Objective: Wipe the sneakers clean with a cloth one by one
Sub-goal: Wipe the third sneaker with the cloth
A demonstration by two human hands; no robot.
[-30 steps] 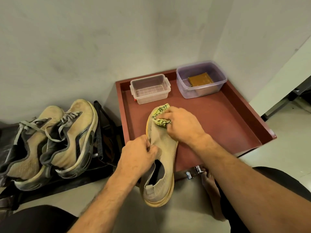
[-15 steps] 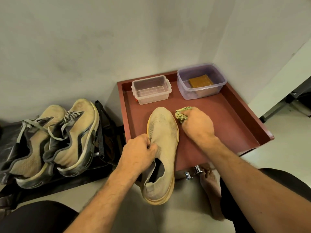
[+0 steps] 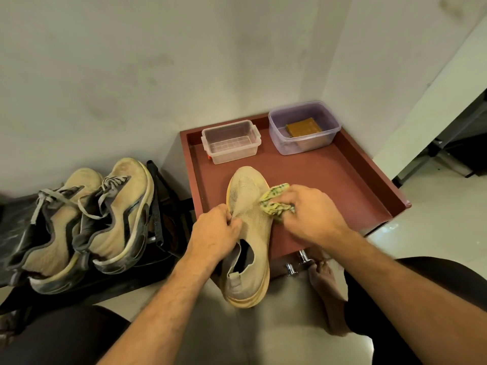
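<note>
1. A beige slip-on sneaker [image 3: 249, 225] is seen in the lower centre of the frame, its toe lying on the red tray [image 3: 342, 185] and its heel hanging over the near edge.
2. The sneaker's upper, near the opening, is pinched by the left hand [image 3: 213, 235].
3. A yellow-green cloth [image 3: 274, 204] (crumpled) is grasped by the right hand [image 3: 313, 214] and pressed on the sneaker's right side.
4. A clear box [image 3: 230, 144] and a purple box [image 3: 303, 127] are placed at the tray's far edge.
5. Two laced sneakers [image 3: 81, 222] are placed at the left of the frame.
</note>
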